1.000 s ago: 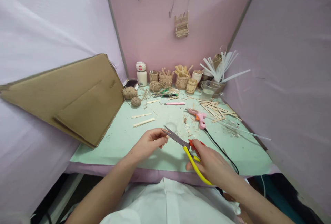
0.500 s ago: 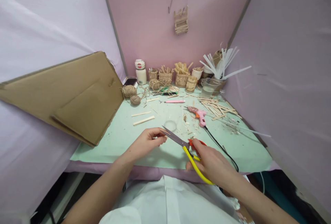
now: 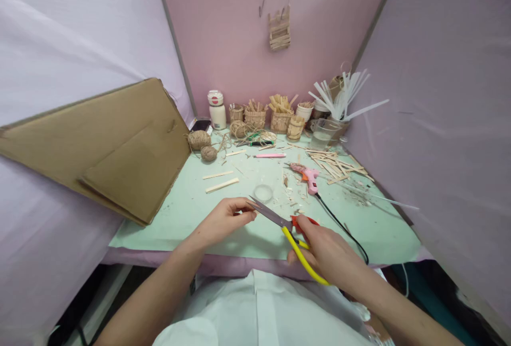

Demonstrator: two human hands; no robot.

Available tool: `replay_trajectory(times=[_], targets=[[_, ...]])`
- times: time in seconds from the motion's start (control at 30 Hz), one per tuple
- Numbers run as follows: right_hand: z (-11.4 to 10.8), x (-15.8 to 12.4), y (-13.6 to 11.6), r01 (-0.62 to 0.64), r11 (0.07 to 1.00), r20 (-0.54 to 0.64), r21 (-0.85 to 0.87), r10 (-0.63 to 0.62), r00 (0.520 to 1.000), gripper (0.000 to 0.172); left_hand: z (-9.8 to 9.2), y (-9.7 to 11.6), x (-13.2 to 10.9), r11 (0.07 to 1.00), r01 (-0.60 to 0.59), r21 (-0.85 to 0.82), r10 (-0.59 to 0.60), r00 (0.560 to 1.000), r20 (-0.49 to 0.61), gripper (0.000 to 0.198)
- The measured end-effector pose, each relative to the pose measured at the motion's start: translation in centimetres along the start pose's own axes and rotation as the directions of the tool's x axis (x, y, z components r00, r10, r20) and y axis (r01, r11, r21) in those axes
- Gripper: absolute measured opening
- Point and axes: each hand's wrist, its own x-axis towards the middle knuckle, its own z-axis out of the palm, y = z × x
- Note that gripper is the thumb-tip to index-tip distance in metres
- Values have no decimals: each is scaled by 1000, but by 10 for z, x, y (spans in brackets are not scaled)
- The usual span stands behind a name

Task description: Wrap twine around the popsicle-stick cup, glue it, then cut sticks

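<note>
My right hand (image 3: 325,247) grips a pair of scissors (image 3: 275,215) by yellow and red handles, its dark blades pointing up and left. The blade tips lie at the fingers of my left hand (image 3: 225,221), which is closed in a pinch. Whatever the left fingers hold is too small and covered to name. Just beyond the blades is a clear round dish or ring (image 3: 263,193) on the green tabletop. Two pale wooden sticks (image 3: 222,185) lie past my left hand. A pink glue gun (image 3: 307,175) rests beyond my right hand, its black cord trailing toward me.
Leaning at the left is a large cardboard sheet (image 3: 120,149). Twine balls (image 3: 199,140), a white bottle (image 3: 217,112) and stick-filled cups (image 3: 281,117) line the back. Loose sticks (image 3: 335,165), a clear water cup (image 3: 321,134) and glue sticks (image 3: 349,96) are at the right. A pink knife (image 3: 270,156) lies mid-table.
Both hands and the scissors stay almost where they were, with the blades at the left fingertips. The camera view has shifted very slightly.
</note>
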Motion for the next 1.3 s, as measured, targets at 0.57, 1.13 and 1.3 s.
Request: replay_trajectory(times=[0.57,1.13,1.3], targets=[[-3,3,-4,-31,965,62,259,15,998,16,-2,-4,-2,999,32,-8,-32,999,-9,19],[13,11,9,-35,955,-13,293,41,999,22,-37,-9,7,997,9,-82,-24,983,-183,28],[17,14,11,-37,949,8,314,37,999,22,-78,-11,31,977,37,211,57,905,-422,33]])
